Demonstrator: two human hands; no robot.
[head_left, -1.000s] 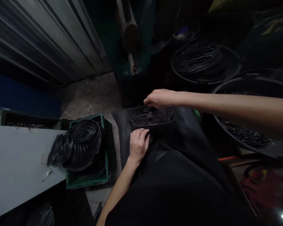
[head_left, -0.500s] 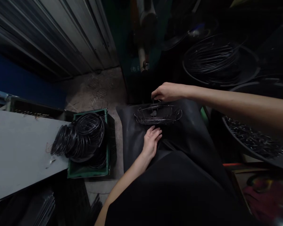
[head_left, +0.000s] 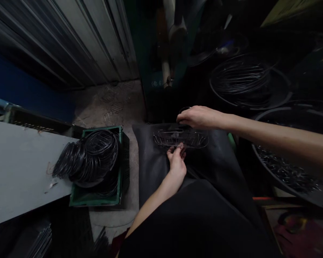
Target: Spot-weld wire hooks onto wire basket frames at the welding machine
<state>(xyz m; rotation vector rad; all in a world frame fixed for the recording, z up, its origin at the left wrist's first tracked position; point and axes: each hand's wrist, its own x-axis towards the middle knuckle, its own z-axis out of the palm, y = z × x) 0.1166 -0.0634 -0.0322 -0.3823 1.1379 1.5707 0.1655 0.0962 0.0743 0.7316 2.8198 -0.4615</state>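
Note:
A shallow oval wire basket (head_left: 196,140) rests on the dark apron over my lap. My left hand (head_left: 177,163) is closed on the basket's near rim, its fingertips at the wires. Beyond the far rim, my right hand (head_left: 197,116) is closed with its fingers bent down. A thin curved wire piece (head_left: 185,108) shows at those fingers; its full shape is hidden in the dark.
At left, a green crate (head_left: 97,201) holds bundles of black wire rings (head_left: 102,143) beside a grey tabletop (head_left: 21,172). Right of me stand a basin of wire pieces (head_left: 239,79) and a tub of small metal parts (head_left: 288,172). A dark green machine (head_left: 156,96) stands ahead.
My left hand has moved from open fingers near the basket to a hold on its near rim. My right hand sits slightly lower and further right in view, now with a curved wire showing.

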